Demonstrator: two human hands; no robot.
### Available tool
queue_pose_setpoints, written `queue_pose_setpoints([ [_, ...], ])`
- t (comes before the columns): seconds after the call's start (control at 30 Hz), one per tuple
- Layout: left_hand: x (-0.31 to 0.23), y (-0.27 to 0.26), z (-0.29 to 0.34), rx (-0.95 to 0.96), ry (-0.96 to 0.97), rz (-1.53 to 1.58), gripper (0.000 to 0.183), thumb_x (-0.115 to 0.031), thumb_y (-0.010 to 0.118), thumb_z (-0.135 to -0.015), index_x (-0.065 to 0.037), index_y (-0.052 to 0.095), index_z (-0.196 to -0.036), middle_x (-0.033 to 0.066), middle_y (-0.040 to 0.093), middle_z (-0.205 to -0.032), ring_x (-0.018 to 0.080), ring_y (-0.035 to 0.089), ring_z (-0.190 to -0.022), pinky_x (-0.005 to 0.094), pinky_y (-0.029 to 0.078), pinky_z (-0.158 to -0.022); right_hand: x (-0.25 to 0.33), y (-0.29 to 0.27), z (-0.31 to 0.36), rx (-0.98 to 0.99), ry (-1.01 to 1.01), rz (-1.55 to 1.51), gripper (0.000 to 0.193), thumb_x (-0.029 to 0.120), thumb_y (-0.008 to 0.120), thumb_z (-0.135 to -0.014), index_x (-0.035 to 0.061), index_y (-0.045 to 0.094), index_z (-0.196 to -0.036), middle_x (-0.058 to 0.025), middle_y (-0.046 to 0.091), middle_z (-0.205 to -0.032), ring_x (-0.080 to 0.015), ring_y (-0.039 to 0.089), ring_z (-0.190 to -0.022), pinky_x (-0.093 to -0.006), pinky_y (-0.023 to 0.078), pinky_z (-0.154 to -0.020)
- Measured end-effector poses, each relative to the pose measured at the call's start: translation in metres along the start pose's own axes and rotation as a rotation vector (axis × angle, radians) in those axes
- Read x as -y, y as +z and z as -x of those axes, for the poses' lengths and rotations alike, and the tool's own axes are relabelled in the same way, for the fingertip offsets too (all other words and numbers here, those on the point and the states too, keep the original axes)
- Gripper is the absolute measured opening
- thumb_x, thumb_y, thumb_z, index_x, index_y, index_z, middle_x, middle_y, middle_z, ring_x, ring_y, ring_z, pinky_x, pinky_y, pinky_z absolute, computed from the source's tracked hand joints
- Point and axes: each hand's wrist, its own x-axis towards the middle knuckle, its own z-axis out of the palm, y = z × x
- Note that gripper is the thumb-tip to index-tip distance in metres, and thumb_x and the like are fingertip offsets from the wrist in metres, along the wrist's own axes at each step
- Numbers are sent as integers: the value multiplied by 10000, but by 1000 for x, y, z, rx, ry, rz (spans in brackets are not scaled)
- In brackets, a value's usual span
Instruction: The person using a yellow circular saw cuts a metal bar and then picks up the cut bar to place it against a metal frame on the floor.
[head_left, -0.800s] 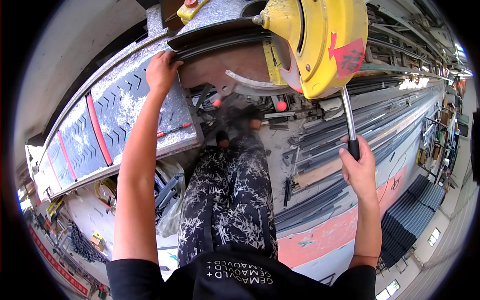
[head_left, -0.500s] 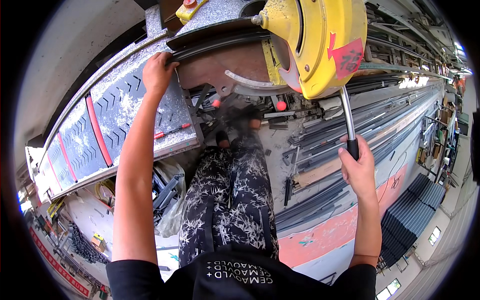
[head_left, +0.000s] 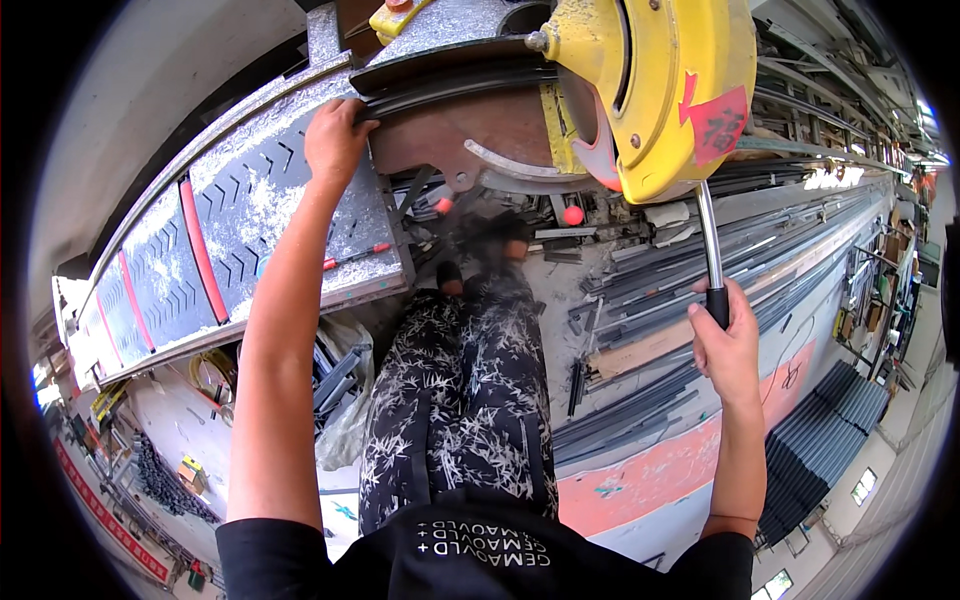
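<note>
My left hand [head_left: 338, 145] is closed round the left end of a long black profile bar [head_left: 450, 92]. The bar lies against the dark fence [head_left: 440, 65] of a cutting saw, and its right end runs behind the saw head. My right hand [head_left: 727, 338] grips the black end of the saw's handle [head_left: 709, 240], a shiny metal rod. That rod comes down from the yellow saw head [head_left: 690, 100], which carries a red paper patch. Part of the blade guard [head_left: 597, 160] shows at the head's left. Below the bar is the brown saw base [head_left: 430, 135].
A bench [head_left: 240, 200] with arrow marks, red strips and pale dust stretches left. Long grey profiles [head_left: 680, 270] lie stacked at right, offcuts [head_left: 560, 235] on the floor by my feet. A plastic bag of offcuts [head_left: 345, 385] stands under the bench; dark profiles [head_left: 825, 440] are bundled far right.
The saw, bench and both hands sit slightly farther right in the picture, mostly from a shift of view. Both grips stay the same.
</note>
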Motion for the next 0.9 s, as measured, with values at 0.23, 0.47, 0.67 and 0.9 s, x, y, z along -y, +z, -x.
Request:
queue_pose_setpoints([
  [0.23,-9,5,-1,-1,-7,30,328,-273,748,-749,-87,678,-1010,77,642,-945,292,611,-920,381,487,-800,-3,1,-2,3,-4,4,179,34,572,-902,24,521,-1073,55,421,-579,-26,367,-379,-208,299,-349],
  [0.47,-12,7,-1,-10,-2,25,337,-273,749,-748,-90,681,-1023,78,642,-945,291,611,-927,379,488,-807,-9,-1,-4,8,-12,9,180,44,571,-907,24,517,-1077,53,423,-584,-28,370,-381,-209,301,-350],
  [0.67,-14,4,-1,6,-17,9,332,-278,748,-752,-99,684,-1025,72,640,-944,284,613,-933,377,490,-801,-8,1,-3,0,-3,9,188,45,569,-906,22,516,-1085,49,422,-590,-31,374,-384,-212,305,-352],
  [0.9,-12,0,0,23,-25,43,302,-258,745,-751,-107,675,-1003,71,627,-920,284,608,-930,387,489,-790,-6,2,-1,3,-6,6,187,40,566,-903,18,517,-1083,45,423,-590,-32,381,-386,-212,310,-354],
])
